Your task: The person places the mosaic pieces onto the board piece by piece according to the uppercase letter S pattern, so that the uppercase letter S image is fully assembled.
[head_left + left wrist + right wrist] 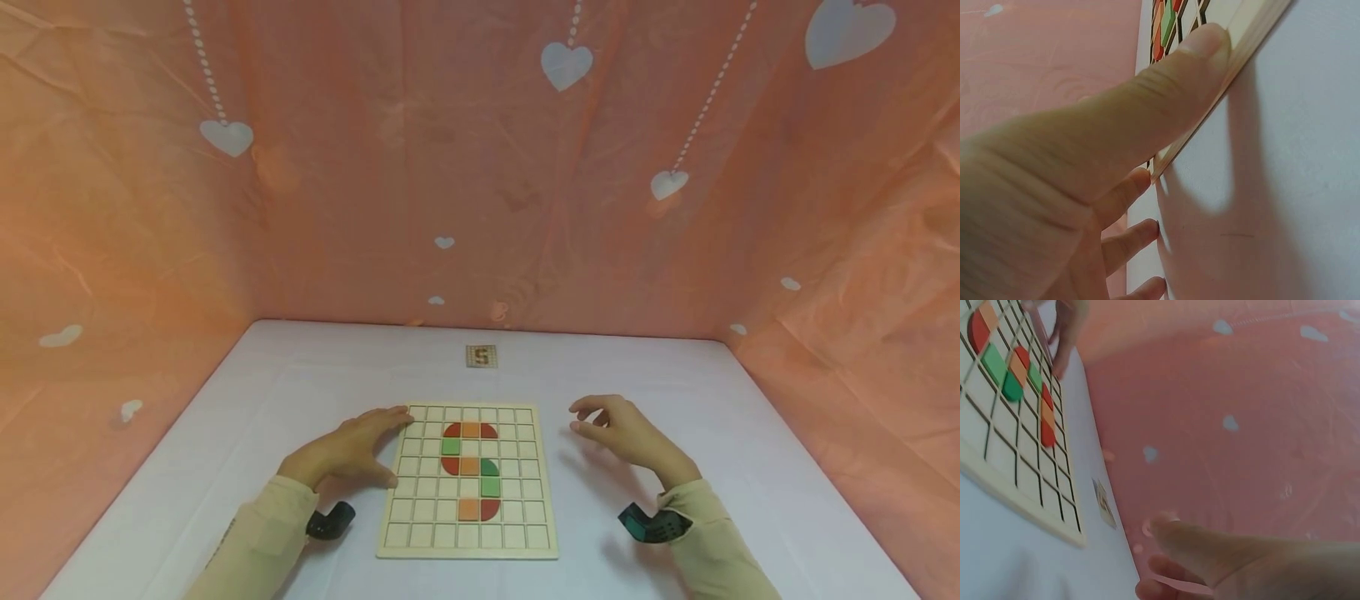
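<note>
A pale wooden grid board (427,533) lies flat in the middle of the table. Red quarter-round tiles (490,509), orange square tiles (469,466), green square tiles (491,487) and a dark green quarter-round tile (489,467) form a winding shape on it. My left hand (348,450) rests along the board's left edge, fingers spread; in the left wrist view its thumb (1200,53) lies on the rim. Over the table to the right of the board hovers my right hand (626,429), fingers loosely bent, with nothing visible between them.
Beyond the board lies a small card (482,357) printed with an S-like pattern. White cloth (337,350) covers the table. Orange-pink fabric (450,167) with pale hearts hangs behind it and at both sides. Each wrist wears a dark device (652,525).
</note>
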Demonstrator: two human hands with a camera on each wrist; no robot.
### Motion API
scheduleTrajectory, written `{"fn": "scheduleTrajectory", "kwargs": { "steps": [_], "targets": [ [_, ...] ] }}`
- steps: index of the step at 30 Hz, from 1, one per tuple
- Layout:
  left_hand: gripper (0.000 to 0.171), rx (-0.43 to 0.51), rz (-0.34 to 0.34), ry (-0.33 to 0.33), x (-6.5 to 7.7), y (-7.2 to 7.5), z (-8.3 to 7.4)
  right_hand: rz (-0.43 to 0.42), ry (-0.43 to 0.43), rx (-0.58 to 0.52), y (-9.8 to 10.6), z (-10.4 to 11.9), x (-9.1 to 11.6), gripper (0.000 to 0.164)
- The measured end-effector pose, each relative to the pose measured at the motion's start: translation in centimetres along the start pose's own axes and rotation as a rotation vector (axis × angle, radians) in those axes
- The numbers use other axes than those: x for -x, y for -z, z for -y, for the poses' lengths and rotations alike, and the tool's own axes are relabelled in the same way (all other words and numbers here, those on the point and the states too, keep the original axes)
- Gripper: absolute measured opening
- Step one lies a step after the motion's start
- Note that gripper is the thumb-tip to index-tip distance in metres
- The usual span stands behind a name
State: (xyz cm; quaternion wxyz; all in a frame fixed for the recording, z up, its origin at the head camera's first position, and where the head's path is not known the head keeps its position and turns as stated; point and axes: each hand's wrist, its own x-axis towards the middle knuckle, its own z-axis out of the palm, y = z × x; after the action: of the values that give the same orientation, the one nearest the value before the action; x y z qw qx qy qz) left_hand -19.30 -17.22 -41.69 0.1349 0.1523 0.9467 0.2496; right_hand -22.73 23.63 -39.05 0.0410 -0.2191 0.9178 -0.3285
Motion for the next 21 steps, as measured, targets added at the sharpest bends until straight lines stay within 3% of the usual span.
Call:
{"fn": "scheduleTrajectory", "kwargs": {
  "steps": [8, 21],
  "targets": [
    [0.092, 0.0, -0.003, 0.007, 0.1, 0.1, 0.0, -0.028, -0.052, -0.015, 1.6, -2.0, 0.2, 0.033],
    [0.091, 0.004, 0.0, -0.025, 0.0, 0.1, 0.0, 0.042, -0.132, -0.028, 3.4, -5.7, 1.2, 0.031]
  ]
}}
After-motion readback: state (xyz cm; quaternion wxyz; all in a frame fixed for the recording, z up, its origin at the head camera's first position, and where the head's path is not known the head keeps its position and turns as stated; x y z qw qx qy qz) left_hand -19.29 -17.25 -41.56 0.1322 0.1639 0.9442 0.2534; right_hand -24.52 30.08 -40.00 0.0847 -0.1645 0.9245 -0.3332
